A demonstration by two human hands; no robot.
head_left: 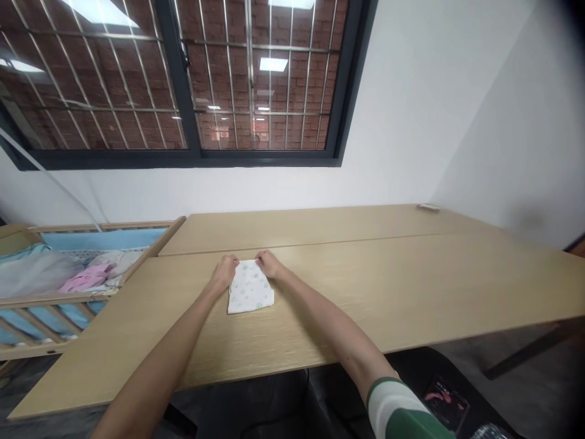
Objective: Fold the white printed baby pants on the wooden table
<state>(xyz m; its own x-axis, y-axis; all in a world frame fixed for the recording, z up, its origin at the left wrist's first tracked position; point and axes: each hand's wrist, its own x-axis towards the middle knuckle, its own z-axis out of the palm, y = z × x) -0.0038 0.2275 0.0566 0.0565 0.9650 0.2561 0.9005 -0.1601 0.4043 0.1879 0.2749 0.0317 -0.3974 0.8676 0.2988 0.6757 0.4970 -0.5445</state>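
A folded white cloth (250, 288) with a small green print lies flat on the pale wooden table (365, 286), near its middle. My left hand (223, 273) is at the cloth's far left corner. My right hand (269, 264) grips the far right corner, and the fingers of both hands pinch the cloth. My forearms reach in from the bottom of the view, and the right one ends in a green-and-white striped sleeve (393, 408).
A wooden cot (105, 225) with blue padding and a pink garment (86, 278) stands against the table's left end. A seam runs across the tabletop. A phone (445, 402) lies on a dark seat at the lower right. A small white object (428, 207) sits at the far table corner.
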